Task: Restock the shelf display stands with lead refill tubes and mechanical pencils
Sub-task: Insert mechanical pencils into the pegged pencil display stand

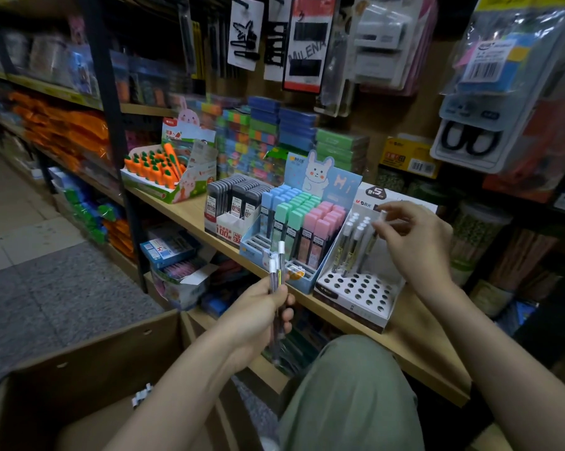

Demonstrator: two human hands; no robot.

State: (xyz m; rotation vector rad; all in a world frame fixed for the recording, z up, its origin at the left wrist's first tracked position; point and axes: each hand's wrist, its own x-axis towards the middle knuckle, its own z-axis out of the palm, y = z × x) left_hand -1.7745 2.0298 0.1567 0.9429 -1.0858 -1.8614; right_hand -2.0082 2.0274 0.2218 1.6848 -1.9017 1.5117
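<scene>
My left hand [258,315] grips a small bundle of mechanical pencils [278,265] with white caps, held upright in front of the shelf edge. My right hand [414,242] pinches one mechanical pencil [379,224] by its white top, over the back rows of the white pencil stand [359,289]. That stand has many round holes; several pencils [351,245] stand in its back rows and the front holes are bare. Left of it a blue rabbit display [299,222] holds pastel lead refill tubes. Further left a white box [234,203] holds dark lead tubes.
A wooden shelf [414,346] carries the displays. An open cardboard box [89,379] sits at lower left with white-capped items [141,393] inside. A carrot-pen display [164,170] stands at the left. Hanging packets crowd the wall above. My knee [349,385] is below the shelf.
</scene>
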